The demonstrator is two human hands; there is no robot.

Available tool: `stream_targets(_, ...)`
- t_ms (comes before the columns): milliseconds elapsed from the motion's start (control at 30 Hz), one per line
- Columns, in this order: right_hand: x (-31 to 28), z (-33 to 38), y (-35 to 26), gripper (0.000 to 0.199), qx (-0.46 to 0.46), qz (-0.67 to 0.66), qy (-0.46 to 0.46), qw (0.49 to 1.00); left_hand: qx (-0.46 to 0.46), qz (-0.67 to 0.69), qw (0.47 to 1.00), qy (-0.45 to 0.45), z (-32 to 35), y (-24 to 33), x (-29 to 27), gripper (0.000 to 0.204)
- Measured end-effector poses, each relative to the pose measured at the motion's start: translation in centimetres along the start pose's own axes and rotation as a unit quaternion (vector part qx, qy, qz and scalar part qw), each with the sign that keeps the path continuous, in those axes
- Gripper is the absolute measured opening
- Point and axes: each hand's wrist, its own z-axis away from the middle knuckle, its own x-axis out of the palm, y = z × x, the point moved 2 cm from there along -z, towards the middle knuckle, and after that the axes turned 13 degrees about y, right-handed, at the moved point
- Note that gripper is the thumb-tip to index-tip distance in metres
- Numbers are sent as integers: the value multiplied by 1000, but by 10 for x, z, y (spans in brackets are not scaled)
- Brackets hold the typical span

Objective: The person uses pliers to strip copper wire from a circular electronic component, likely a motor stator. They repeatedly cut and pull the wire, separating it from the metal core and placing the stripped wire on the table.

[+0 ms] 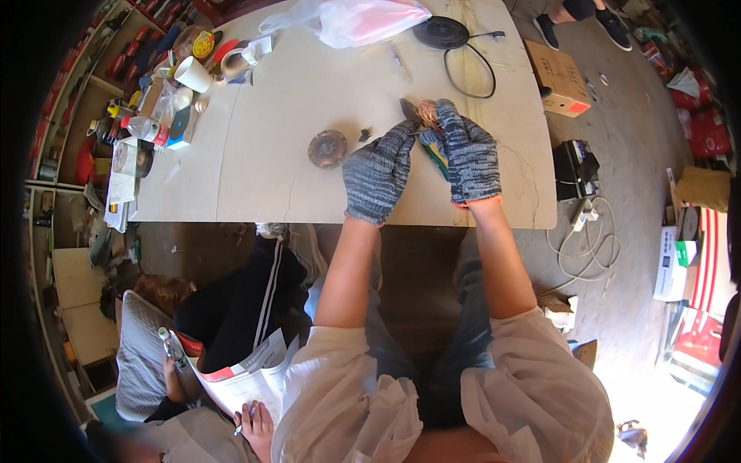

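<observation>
Gloved hands [421, 158] grip a copper coil [427, 113] beside a rusty disc [327, 148].

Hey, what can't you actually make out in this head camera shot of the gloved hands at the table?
- Bundle of thin coppery wire: mostly covered by the right hand, head view; its shape is unclear.
- Green-handled tool: the handle shows between the gloves; the left hand hides whether it grips it.
- Small dark scrap: too small to identify.
- Rusty round disc: surface detail blurred.
</observation>
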Motion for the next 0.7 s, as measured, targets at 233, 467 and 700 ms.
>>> stream_targets(233, -9, 5, -1, 26, -280, 34, -171, 944, -17, 181, 980, -84, 4, -24, -10, 20)
stream_targets(467, -3, 9, 49, 29, 161, 34, -399, 902, -21, 251, 952, -172, -1, -41, -11, 14)
stream_targets(700, 20, 1, 53, 27, 48, 5, -354, 934, -96, 251, 962, -41, -3, -39, -26, 13)
